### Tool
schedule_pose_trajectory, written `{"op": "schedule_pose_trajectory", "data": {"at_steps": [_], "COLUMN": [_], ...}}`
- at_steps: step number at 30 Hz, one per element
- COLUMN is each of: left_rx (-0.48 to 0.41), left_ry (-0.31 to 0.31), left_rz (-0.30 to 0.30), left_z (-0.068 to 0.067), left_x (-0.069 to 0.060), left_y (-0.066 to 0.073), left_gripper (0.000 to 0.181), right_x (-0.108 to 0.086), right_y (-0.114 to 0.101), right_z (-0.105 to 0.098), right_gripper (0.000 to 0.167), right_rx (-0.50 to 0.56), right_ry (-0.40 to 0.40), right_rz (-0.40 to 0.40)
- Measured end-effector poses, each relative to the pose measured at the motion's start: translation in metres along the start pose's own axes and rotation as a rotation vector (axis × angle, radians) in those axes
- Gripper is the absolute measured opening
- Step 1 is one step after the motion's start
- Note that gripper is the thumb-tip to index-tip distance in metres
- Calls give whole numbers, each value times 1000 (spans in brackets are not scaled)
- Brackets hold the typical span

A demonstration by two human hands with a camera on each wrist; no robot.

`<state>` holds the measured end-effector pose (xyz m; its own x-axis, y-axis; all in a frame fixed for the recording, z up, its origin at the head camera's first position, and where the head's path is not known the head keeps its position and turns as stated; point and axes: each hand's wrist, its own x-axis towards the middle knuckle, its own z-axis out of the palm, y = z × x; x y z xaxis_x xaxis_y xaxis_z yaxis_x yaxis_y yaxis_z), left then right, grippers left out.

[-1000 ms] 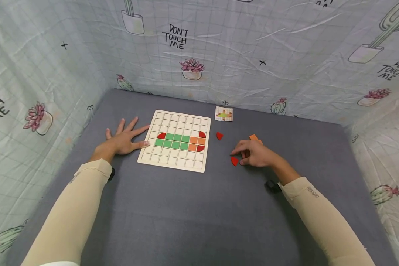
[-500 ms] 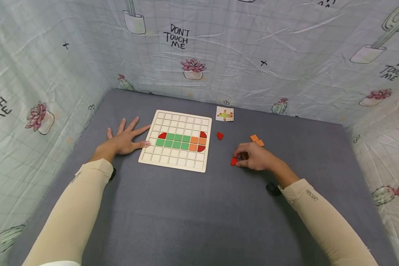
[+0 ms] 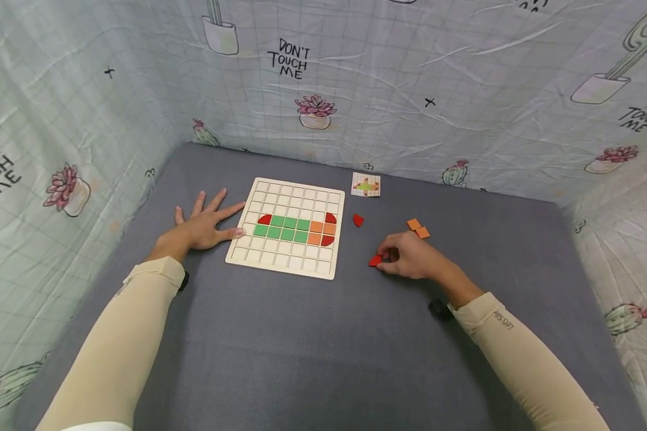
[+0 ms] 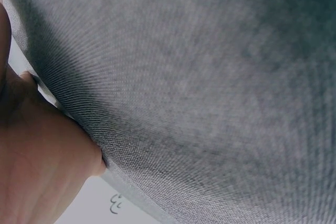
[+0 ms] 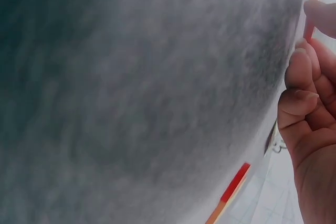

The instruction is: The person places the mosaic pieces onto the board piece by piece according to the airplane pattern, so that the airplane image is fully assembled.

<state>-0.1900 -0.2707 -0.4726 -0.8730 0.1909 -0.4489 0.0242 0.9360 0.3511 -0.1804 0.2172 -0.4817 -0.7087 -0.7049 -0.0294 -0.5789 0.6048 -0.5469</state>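
My left hand [image 3: 199, 230] lies spread on the table, its thumb and index fingertip on the left edge of a pale gridded board [image 3: 269, 263]. Green square tiles [image 3: 283, 227], orange square tiles [image 3: 315, 227] and red quarter-round tiles [image 3: 327, 240] form two rows across the board's middle. To the board's right, my right hand [image 3: 410, 256] pinches a loose red quarter-round tile [image 3: 374, 261] between thumb and fingers, low over the table. In the right wrist view this red tile [image 5: 310, 27] shows between the fingertips. Only part of my left hand [image 4: 42, 156] appears in the left wrist view.
Another red quarter-round tile [image 3: 358, 220] lies right of the board. Two loose orange squares [image 3: 417, 228] are beyond my right hand. A small pattern card [image 3: 366, 185] lies near the back edge. Printed cloth [image 3: 377, 78] hangs behind the grey table [image 3: 280, 353].
My right hand has closed its thumb and fingers on the nearer red tile and shifted it slightly left. The orange squares show fully now. My left hand stays on the board's edge.
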Motion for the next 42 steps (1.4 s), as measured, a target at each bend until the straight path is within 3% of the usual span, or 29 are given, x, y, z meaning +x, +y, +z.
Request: {"op": "schedule_pose_trajectory", "data": {"at_steps": [15,29,42], "left_rx": [26,40,84], "left_ry": [-20,-69,-42], "left_rz": [19,11,-7], "left_z": [-1,-11,-10], "left_x": [3,1,3], "left_y": [0,2,4], "left_gripper": [82,103,104], "right_x": [23,51,77], "right_y": [-28,-47,-63], "right_z": [1,6,14], "right_gripper": [10,10,14], "right_rx": [35,54,40], "right_ry": [33,47,52], "right_rz": [-31,-79,-102]}}
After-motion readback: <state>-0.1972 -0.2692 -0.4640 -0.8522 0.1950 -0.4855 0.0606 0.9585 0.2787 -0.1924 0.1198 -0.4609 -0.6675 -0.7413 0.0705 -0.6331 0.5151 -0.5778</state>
